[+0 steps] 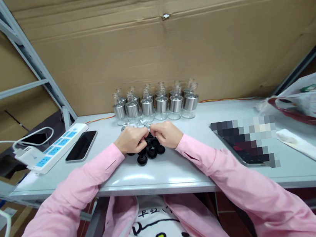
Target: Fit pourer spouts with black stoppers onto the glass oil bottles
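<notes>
A small heap of black stoppers (152, 151) lies on the table before me, partly under my hands; I take it as the centre of my clock, with twelve straight ahead. My left hand (132, 140) is at ten o'clock and my right hand (167, 133) at two, both low over the heap with the knuckles nearly meeting. The fingers of each are curled inward and their tips hidden, so I cannot tell how far they close or whether they grip anything.

At twelve, beyond my hands, clear glass bottles (147, 107) with silver metal bands stand upright in two rows, their necks uncovered.

Close to nine o'clock a phone (81, 146) lies flat, and just past it sits a white power strip (58, 145) with a charger (30, 155) at its near end. Toward three lies a dark device (233, 141), partly blurred out, then a white strip of paper (307, 147). Between two and three, farther off, a plastic bag (311, 90) rests on the table (154, 177). Cardboard (167, 55) stands behind the bottles.
</notes>
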A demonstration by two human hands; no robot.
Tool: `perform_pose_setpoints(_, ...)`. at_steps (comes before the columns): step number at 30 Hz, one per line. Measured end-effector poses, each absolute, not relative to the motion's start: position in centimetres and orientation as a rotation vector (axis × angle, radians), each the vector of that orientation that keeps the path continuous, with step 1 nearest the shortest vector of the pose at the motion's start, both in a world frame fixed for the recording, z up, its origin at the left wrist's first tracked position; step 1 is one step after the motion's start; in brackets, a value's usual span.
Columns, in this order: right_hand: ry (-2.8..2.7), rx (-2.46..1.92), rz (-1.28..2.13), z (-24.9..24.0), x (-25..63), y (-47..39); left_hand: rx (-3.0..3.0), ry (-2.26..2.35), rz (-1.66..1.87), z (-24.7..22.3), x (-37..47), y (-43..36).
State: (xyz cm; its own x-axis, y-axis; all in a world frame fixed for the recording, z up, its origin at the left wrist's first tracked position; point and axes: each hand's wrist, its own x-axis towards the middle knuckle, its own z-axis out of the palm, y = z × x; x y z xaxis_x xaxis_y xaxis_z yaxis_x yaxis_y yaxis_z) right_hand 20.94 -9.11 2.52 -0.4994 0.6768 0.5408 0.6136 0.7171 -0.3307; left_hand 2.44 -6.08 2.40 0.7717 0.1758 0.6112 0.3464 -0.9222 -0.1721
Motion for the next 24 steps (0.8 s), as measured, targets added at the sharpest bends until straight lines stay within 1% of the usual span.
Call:
perform_pose_setpoints(4, -2.212, -0.993, 0.06, 2.4, 20.7, -9.5, -2.606, -0.4, -0.979, 2.5, 2.4, -6.0)
perform_pose_setpoints(10, -2.217, -0.991, 0.08, 2.3, 20.9, -9.1, -2.552, -0.436, -1.027, 2.7, 2.5, -6.1)
perform_pose_setpoints(16, -2.244, -1.066, 0.056, 2.3, 20.7, -9.1, -2.615, -0.466, -0.949, 2.4, 2.3, -5.8)
perform_pose_setpoints(19, -2.268, -1.082, 0.042, 2.4, 20.6, -9.1, -2.664, -0.608, -0.895, 2.6, 1.8, -5.1)
perform_pose_setpoints(24, -2.329, -1.128, 0.049, 2.3, 20.7, -8.9, -2.682, -1.087, -0.922, 2.8, 0.2, -3.0)
